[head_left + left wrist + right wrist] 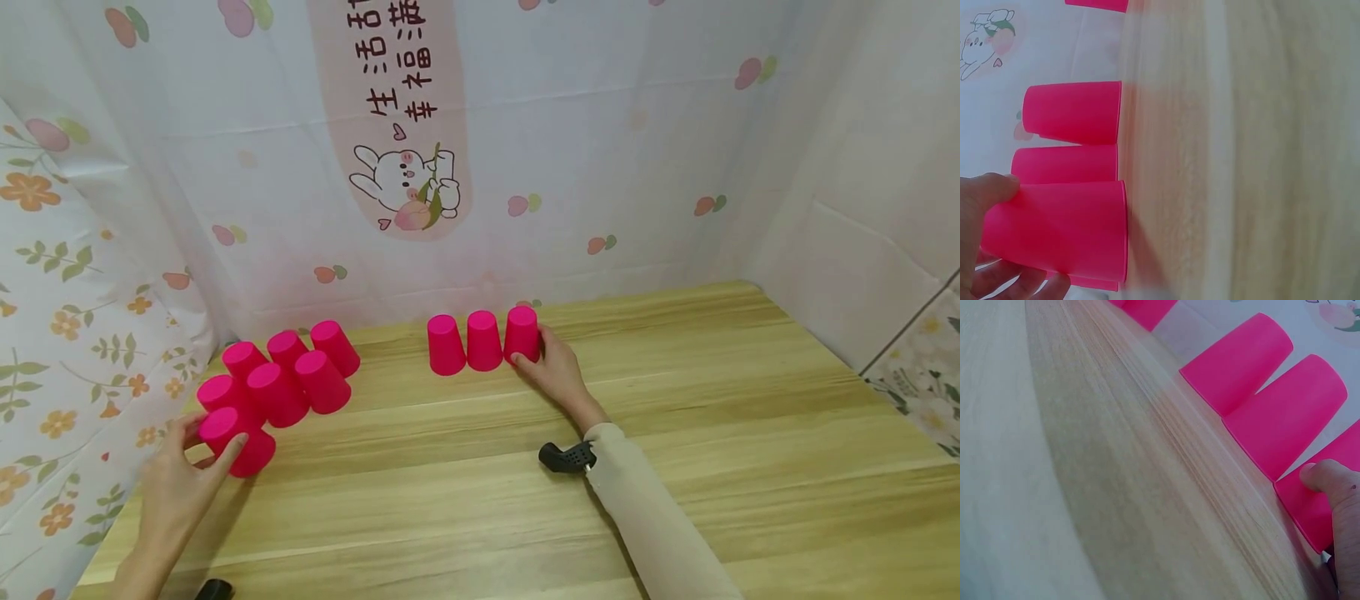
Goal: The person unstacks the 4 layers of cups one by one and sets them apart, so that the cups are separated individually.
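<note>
Several upside-down pink cups stand in a cluster (pixel 288 375) at the left of the wooden table (pixel 480 500). My left hand (pixel 183 467) grips the nearest cup (pixel 238 442) of that cluster, thumb and fingers around its sides; in the left wrist view this cup (pixel 1060 231) fills the lower left. Three more pink cups stand in a row at the middle back (pixel 483 340). My right hand (pixel 555 367) holds the rightmost cup of the row (pixel 522 333), with the thumb on this cup (pixel 1310 506) near its rim in the right wrist view.
A patterned plastic sheet (pixel 525 150) with a rabbit picture hangs behind and to the left of the table. A white wall (pixel 862 208) closes the right side. Wrist-worn cameras (pixel 566 457) sit on both forearms. Bare wood stretches across the front and right.
</note>
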Demonstrator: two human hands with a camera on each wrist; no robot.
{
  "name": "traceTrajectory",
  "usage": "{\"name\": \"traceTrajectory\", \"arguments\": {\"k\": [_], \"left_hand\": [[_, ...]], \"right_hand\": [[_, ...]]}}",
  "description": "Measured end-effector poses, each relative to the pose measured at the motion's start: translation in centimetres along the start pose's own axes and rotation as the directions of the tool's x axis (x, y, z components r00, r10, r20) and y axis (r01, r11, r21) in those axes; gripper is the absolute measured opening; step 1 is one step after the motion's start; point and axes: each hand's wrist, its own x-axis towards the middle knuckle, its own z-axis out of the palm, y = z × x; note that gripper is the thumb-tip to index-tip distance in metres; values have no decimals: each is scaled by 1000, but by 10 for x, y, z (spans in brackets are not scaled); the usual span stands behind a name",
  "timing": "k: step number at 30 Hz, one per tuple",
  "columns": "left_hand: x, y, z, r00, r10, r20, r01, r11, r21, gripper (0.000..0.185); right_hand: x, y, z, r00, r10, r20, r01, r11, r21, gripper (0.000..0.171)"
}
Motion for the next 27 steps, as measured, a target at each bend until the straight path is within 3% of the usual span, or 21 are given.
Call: {"name": "traceTrajectory", "arguments": {"k": [4, 7, 9, 13, 18, 23, 26, 27], "left_hand": [[-1, -1, 1, 999, 13, 40, -14, 1000, 20, 58], [0, -1, 2, 995, 96, 34, -97, 994, 51, 64], [0, -1, 3, 985, 174, -4, -174, 983, 60, 65], [4, 6, 4, 943, 310, -122, -304, 950, 67, 80], [11, 35, 10, 884, 427, -191, -431, 902, 25, 82], [9, 65, 32, 813, 558, -165, -574, 816, -72, 73], [7, 77, 50, 796, 596, -107, -606, 782, -149, 69], [7, 80, 55, 801, 594, -71, -597, 783, -175, 68]], "right_hand": [[0, 1, 0, 1000, 0, 2, 0, 1000, -3, 60], [-1, 1, 0, 1000, 1, 0, -1, 1000, -5, 60], [-1, 0, 0, 1000, 2, 2, -2, 1000, -7, 60], [-2, -1, -2, 1000, 1, 3, -1, 1000, -5, 60], [-1, -1, -2, 1000, 2, 0, -2, 1000, -7, 60], [-1, -2, -2, 1000, 1, 3, -1, 1000, 3, 62], [-2, -2, -1, 1000, 2, 6, -2, 1000, 3, 62], [-2, -2, -2, 1000, 4, 5, -4, 1000, 3, 62]]}}
